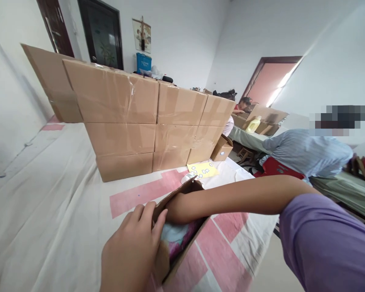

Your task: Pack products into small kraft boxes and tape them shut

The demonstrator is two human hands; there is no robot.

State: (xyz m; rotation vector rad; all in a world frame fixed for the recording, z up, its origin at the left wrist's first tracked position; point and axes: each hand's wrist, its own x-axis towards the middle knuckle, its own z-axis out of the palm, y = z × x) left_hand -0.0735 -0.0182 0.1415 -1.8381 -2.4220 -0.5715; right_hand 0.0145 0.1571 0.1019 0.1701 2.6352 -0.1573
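A small open cardboard box point(182, 190) sits on the cloth-covered table point(63, 202) right in front of me. My left hand point(134, 247) grips the box's near flap, fingers curled over its edge. My right arm reaches across from the right and goes down into the box; my right hand is hidden inside behind the flap. Something pink and pale blue point(178, 239) lies in the box under that arm.
A wall of taped cardboard cartons point(134, 121) stands stacked across the table behind the box. A yellow sheet with small stickers point(202, 170) lies beside it. At the right, people work at another table point(331, 182) with an open carton and a yellow bottle point(254, 125).
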